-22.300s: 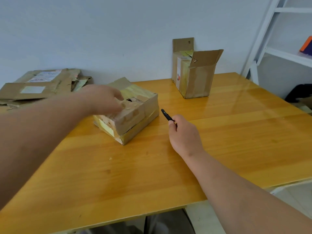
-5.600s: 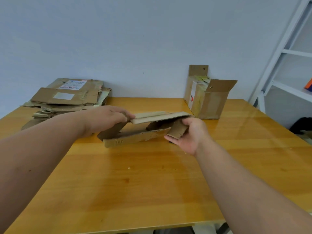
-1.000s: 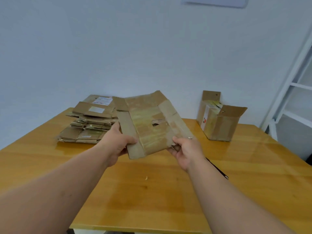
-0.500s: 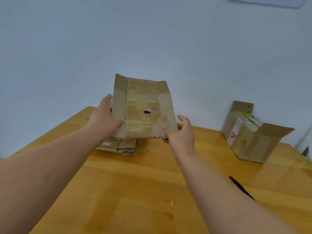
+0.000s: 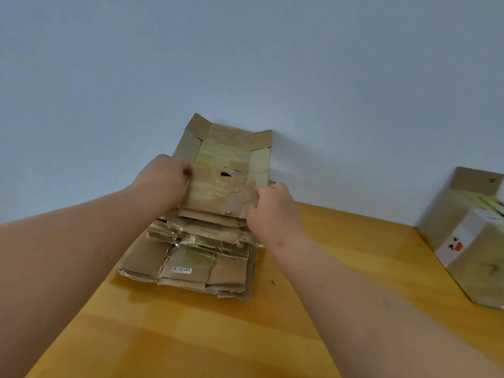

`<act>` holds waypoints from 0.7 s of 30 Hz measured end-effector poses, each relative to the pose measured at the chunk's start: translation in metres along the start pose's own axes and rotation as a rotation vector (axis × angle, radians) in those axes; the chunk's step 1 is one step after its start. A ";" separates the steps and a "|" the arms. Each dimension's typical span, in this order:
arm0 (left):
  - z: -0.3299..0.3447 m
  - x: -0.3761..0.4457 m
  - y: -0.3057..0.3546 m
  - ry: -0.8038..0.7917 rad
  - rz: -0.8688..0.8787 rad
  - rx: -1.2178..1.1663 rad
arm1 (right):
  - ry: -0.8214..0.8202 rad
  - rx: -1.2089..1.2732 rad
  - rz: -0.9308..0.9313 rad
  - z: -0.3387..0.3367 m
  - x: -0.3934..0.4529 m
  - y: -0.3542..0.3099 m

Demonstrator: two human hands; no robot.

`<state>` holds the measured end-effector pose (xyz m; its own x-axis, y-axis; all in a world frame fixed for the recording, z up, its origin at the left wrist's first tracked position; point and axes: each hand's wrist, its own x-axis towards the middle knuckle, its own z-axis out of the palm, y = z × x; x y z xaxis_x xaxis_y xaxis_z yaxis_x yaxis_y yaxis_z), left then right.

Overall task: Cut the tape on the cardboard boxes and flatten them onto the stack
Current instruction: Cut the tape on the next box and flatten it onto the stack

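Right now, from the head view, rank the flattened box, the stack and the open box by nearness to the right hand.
1. Flattened box: gripped by the right hand at its near right edge.
2. Stack: just below and left of it.
3. Open box: far right on the table.
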<state>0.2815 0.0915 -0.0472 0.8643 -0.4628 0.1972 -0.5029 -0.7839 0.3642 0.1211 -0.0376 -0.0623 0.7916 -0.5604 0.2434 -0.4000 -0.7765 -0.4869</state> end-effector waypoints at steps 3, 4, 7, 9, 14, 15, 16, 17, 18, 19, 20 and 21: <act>0.018 0.003 -0.002 -0.001 0.073 0.365 | 0.019 -0.316 -0.076 0.011 0.006 0.010; 0.022 0.004 -0.002 0.029 0.119 0.424 | 0.032 -0.338 -0.109 0.012 0.007 0.011; 0.030 0.006 0.005 0.007 0.190 0.404 | -0.015 -0.352 -0.211 0.016 0.013 0.010; 0.032 0.004 0.007 -0.033 0.177 0.320 | -0.067 -0.351 -0.230 0.019 0.015 0.008; 0.038 0.004 0.005 -0.212 0.215 0.470 | -0.174 -0.347 -0.175 0.027 0.018 0.010; 0.041 0.005 0.003 -0.250 0.202 0.449 | -0.207 -0.370 -0.173 0.030 0.019 0.011; 0.046 0.006 0.001 -0.283 0.188 0.408 | -0.248 -0.389 -0.173 0.034 0.020 0.012; 0.052 0.006 -0.001 -0.308 0.184 0.373 | -0.293 -0.396 -0.172 0.038 0.021 0.014; 0.058 0.005 -0.004 -0.326 0.191 0.354 | -0.332 -0.396 -0.169 0.043 0.022 0.016; 0.063 0.003 -0.007 -0.337 0.197 0.343 | -0.364 -0.394 -0.165 0.047 0.022 0.018; 0.067 0.003 -0.009 -0.338 0.200 0.334 | -0.382 -0.394 -0.164 0.051 0.022 0.020; 0.069 0.002 -0.011 -0.335 0.200 0.328 | -0.389 -0.397 -0.164 0.053 0.023 0.021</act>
<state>0.2882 0.0703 -0.1137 0.7260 -0.6820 -0.0884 -0.6822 -0.7304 0.0335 0.1555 -0.0518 -0.1116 0.9393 -0.3351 -0.0738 -0.3412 -0.9348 -0.0988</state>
